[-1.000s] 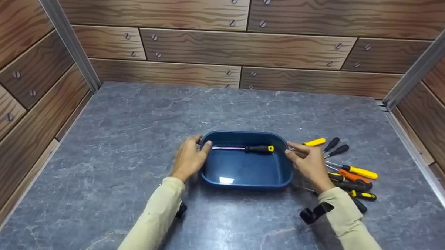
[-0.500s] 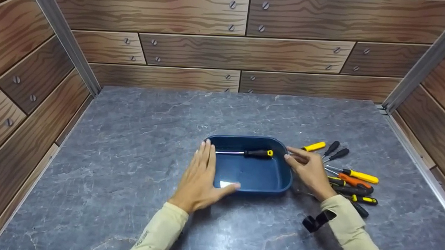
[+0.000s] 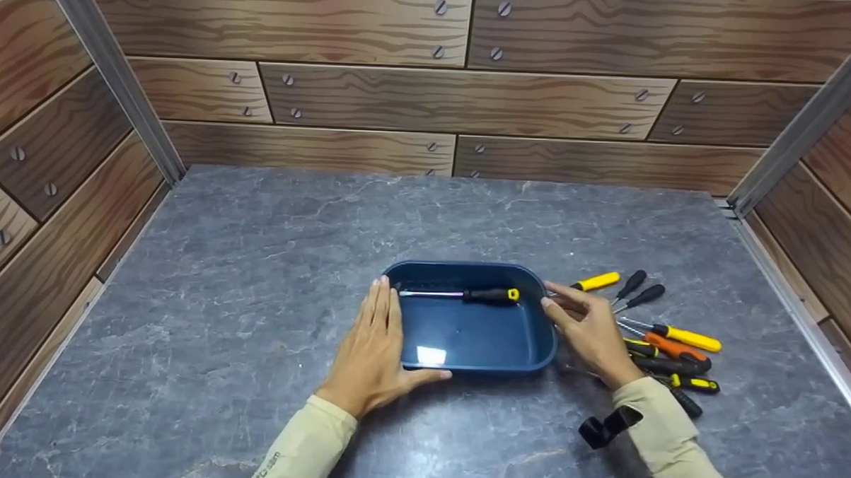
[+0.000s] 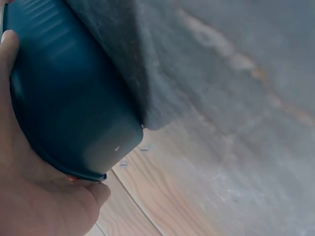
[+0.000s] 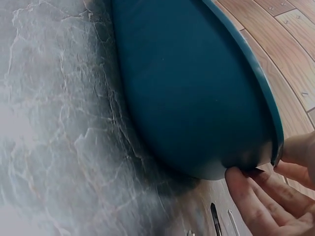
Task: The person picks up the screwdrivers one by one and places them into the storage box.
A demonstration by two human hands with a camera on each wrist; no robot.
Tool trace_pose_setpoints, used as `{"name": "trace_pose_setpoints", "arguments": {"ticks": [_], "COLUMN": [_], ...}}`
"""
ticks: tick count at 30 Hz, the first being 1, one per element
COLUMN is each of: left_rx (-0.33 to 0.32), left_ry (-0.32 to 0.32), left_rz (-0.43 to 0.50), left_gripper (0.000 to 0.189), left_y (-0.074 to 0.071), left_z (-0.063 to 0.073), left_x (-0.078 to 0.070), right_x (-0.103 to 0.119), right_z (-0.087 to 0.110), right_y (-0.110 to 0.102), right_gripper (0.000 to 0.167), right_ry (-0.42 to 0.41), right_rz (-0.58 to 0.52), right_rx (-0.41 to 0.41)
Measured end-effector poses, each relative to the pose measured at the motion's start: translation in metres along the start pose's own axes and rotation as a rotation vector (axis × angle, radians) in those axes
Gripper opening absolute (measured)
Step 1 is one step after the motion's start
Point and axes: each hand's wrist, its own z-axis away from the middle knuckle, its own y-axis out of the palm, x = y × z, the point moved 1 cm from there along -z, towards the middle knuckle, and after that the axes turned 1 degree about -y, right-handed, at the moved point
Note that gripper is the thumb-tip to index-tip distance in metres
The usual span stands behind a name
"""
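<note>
A blue plastic tray (image 3: 464, 339) with rounded corners stands on the grey marbled table, a person's hand at each end. One screwdriver (image 3: 491, 296), black-handled with a yellow end, lies inside near the back wall. My left hand (image 3: 368, 357) lies along the tray's left side with straight fingers, its thumb stretched along the front rim. At the right rim, my right hand (image 3: 593, 337) pinches the tray between thumb and fingers. In the right wrist view, fingertips (image 5: 236, 177) press against the tray's outer wall. The left wrist view shows the tray's outside (image 4: 64, 93) beside the palm.
Several screwdrivers lie fanned out right of the tray, partly behind the right hand, among them a yellow-handled one (image 3: 691, 338) and an orange-handled one (image 3: 673, 347). Wood-patterned panels (image 3: 458, 102) wall the table at the back and sides. A black wrist mount (image 3: 609, 426) sticks out from the right sleeve.
My left hand has gone from gripping the left rim, thumb inside, to lying flat along the side with its thumb at the front. The right hand keeps its hold; the screwdriver stays inside.
</note>
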Motion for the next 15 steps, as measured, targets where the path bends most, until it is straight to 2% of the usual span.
{"name": "trace_pose_setpoints", "arguments": {"ticks": [5,8,12,14,15], "left_rx": [0.014,0.023,0.026,0.026,0.023], "left_ry": [0.006,0.015,0.019,0.018,0.020], "left_rz": [-0.052,-0.090,-0.114,-0.118,-0.121], "left_gripper": [0.135,0.134,0.133,0.133,0.133], "left_y": [-0.001,-0.002,-0.003,-0.003,-0.003], "left_z": [0.000,0.000,-0.001,-0.001,-0.001], "left_x": [-0.001,-0.002,-0.003,-0.003,-0.003], "right_x": [-0.001,-0.002,-0.008,-0.013,-0.015], "right_z": [-0.004,-0.013,-0.033,-0.041,-0.044], "right_y": [-0.009,-0.028,-0.056,-0.068,-0.072], "right_gripper": [0.044,0.039,0.029,0.030,0.031], "right_ry": [-0.007,-0.075,-0.254,-0.330,-0.361], "right_rz": [0.025,0.107,0.383,0.542,0.617], "right_rx": [0.066,0.024,-0.131,-0.139,-0.116]}}
